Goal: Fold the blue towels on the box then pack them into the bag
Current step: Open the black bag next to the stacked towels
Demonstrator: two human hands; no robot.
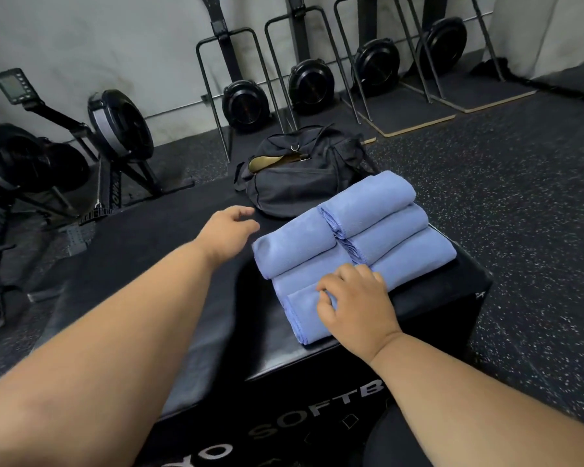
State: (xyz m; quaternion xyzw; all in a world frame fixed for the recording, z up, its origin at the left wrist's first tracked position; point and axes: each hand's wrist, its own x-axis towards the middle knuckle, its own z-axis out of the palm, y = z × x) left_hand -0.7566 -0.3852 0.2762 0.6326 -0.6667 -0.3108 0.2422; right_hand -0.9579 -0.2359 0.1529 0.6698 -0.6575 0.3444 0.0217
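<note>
Several folded blue towels (368, 230) lie in two rows on top of the black soft box (445, 298). My right hand (358, 301) lies on the nearest towel (304, 315), its fingers curled into the fabric at the towel's top edge. My left hand (228, 227) hovers with loosely spread fingers just left of the towels, above a lower black box (142, 251), and holds nothing. The dark duffel bag (300, 170) sits behind the towels with its zip open, showing a tan lining.
Rowing machines (115, 129) stand at the left. Several more are stored upright along the back wall (243, 102). Speckled rubber floor (520, 197) stretches to the right of the box.
</note>
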